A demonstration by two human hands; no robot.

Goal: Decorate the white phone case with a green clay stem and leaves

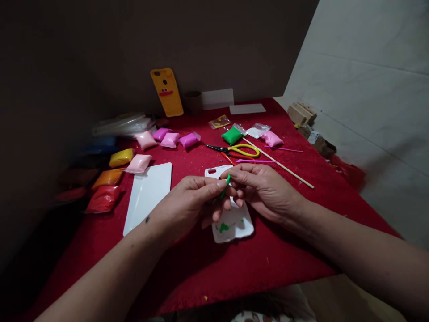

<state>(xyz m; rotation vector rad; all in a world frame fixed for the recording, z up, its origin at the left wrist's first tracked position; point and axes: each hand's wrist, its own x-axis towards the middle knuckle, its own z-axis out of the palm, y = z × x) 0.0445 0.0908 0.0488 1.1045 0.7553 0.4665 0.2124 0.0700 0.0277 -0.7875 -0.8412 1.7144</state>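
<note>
Both hands meet above a white phone case (236, 230) that lies on the red cloth, with green clay shapes (224, 228) on its lower part. A thin strip of green clay (228, 180) stands between my fingertips. My left hand (201, 194) pinches it between thumb and fingers. My right hand (259, 183) pinches its upper end, the fingers curled below. My hands hide the middle of the case. Just beyond them are yellow-handled scissors (246, 150) and a pink modelling tool (256, 161).
A white board (149, 192) lies to the left, beside several clay packets, among them a red one (103, 199). A green packet (232, 135) and a wooden stick (281, 164) lie behind my hands. A yellow decorated phone case (167, 91) leans on the back wall.
</note>
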